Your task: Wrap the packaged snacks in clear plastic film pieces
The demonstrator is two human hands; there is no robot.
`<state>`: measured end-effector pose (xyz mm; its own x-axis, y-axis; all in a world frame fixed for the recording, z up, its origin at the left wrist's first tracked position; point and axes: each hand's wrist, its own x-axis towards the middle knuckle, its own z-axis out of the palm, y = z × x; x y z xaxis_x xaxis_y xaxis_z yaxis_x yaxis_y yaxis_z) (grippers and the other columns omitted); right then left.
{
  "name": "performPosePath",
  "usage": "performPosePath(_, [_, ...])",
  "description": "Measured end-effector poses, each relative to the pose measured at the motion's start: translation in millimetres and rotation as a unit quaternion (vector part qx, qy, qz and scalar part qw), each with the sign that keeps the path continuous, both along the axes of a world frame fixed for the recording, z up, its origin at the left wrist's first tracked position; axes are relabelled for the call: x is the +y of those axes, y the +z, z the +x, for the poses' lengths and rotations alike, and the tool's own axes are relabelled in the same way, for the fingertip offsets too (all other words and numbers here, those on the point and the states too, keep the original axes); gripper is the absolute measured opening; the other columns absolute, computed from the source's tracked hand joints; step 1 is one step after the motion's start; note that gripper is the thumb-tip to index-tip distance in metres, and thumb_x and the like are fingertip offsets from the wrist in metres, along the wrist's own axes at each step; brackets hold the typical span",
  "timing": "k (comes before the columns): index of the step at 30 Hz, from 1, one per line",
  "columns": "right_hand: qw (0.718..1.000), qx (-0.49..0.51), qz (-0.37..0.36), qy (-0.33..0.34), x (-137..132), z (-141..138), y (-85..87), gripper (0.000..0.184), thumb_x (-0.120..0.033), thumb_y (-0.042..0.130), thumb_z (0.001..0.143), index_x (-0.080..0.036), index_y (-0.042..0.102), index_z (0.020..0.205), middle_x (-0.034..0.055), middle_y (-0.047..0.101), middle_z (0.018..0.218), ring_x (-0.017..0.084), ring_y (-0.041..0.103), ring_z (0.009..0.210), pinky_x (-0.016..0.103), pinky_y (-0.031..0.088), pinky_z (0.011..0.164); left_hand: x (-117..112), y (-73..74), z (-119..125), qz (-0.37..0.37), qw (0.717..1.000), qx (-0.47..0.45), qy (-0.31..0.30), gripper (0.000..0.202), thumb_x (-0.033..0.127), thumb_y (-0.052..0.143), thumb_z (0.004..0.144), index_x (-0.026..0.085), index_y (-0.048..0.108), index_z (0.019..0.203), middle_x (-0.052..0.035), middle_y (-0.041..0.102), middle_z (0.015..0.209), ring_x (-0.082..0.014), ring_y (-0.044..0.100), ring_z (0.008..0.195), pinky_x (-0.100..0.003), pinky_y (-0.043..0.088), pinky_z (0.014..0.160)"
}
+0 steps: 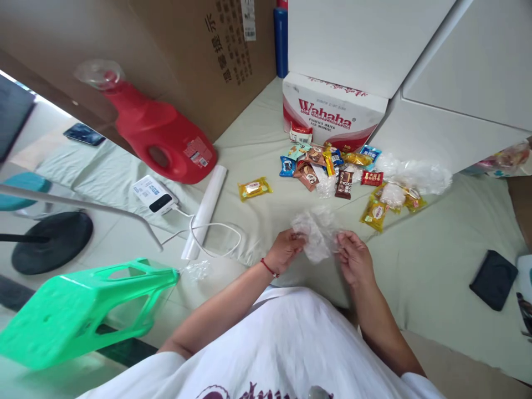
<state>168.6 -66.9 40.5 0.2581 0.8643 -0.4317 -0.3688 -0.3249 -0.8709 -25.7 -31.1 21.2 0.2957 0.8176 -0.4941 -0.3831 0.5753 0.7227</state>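
Between my two hands a crumpled clear plastic bag point(318, 235) is stretched out, in front of my white shirt. My left hand point(285, 250), with a red cord at the wrist, pinches its left side. Fingers of my right hand point(354, 257) are closed on its right edge. Beyond the bag lies a heap of wrapped snacks, among them a brown cocoa packet point(343, 184), a red packet point(372, 178) and a small blue packet point(287, 166). One yellow-wrapped snack point(255, 189) lies apart on the left, and more yellow packets point(373, 214) are on the right.
A Wahaha carton point(332, 111) stands behind the snacks, with clear plastic bags point(415, 173) beside it. Leftward are a red jug point(166, 138), a white roll point(204, 213), a white device with a cable point(154, 194) and a green stool point(83, 310). A dark pouch point(494, 280) lies far right.
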Motion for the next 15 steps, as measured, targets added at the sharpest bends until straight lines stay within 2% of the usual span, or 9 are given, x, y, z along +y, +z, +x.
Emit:
performPosePath(2, [0.999, 0.018, -0.014, -0.031, -2, 10, -2.5, 0.040, -0.046, 0.093, 0.062, -0.021, 0.067, 0.081, -0.0022, 0.067, 0.075, 0.002, 0.026, 0.045, 0.018, 0.019, 0.039, 3, -4.1, -6, 0.003, 0.999, 0.047, 0.021, 0.047, 0.045, 0.095, 0.056, 0.014, 0.066, 0.076, 0.0051, 0.055, 0.063, -0.0032, 0.038, 0.049, -0.022, 0.025, 0.049])
performPosePath(5, [0.998, -0.006, -0.026, -0.052, -8, 22, -8.8, 0.041, -0.044, 0.093, 0.061, -0.020, 0.066, 0.079, -0.0021, 0.067, 0.073, 0.002, 0.025, 0.044, 0.018, 0.018, 0.038, 9, -6.0, -15, 0.020, 0.993, 0.110, 0.037, 0.046, 0.052, 0.088, 0.061, 0.015, 0.065, 0.075, 0.0050, 0.053, 0.060, -0.0039, 0.035, 0.046, -0.023, 0.021, 0.048])
performPosePath(8, [0.997, -0.027, -0.027, -0.060, -14, 26, -15.2, 0.039, -0.045, 0.091, 0.065, -0.020, 0.065, 0.081, -0.0019, 0.068, 0.072, 0.002, 0.026, 0.043, 0.018, 0.018, 0.039, 11, -3.1, -20, 0.056, 0.978, 0.182, 0.088, 0.041, 0.051, 0.083, 0.069, 0.018, 0.064, 0.083, 0.0064, 0.053, 0.060, -0.0059, 0.038, 0.047, -0.023, 0.025, 0.050])
performPosePath(10, [0.997, -0.034, -0.024, -0.058, -16, 24, -17.2, 0.038, -0.046, 0.089, 0.067, -0.021, 0.064, 0.082, -0.0018, 0.069, 0.073, 0.002, 0.026, 0.044, 0.019, 0.018, 0.040, 10, -0.6, -20, 0.094, 0.958, 0.249, 0.109, 0.037, 0.051, 0.077, 0.077, 0.020, 0.062, 0.090, 0.0065, 0.055, 0.062, -0.0085, 0.044, 0.050, -0.024, 0.030, 0.052])
performPosePath(13, [0.997, -0.050, -0.023, -0.057, -17, 22, -16.7, 0.037, -0.046, 0.087, 0.070, -0.021, 0.064, 0.084, -0.0025, 0.069, 0.073, 0.003, 0.027, 0.044, 0.020, 0.019, 0.041, 7, 0.4, -14, 0.123, 0.931, 0.335, 0.071, 0.036, 0.045, 0.080, 0.075, 0.021, 0.063, 0.095, 0.0050, 0.059, 0.064, -0.0123, 0.052, 0.056, -0.025, 0.036, 0.057])
performPosePath(15, [0.995, -0.069, -0.021, -0.065, -17, 24, -16.0, 0.036, -0.046, 0.086, 0.071, -0.020, 0.065, 0.086, -0.0032, 0.068, 0.073, 0.004, 0.028, 0.045, 0.020, 0.019, 0.041, 8, -1.4, -12, 0.114, 0.934, 0.337, 0.040, 0.031, 0.041, 0.081, 0.071, 0.020, 0.065, 0.087, 0.0047, 0.059, 0.062, -0.0119, 0.050, 0.056, -0.025, 0.035, 0.057])
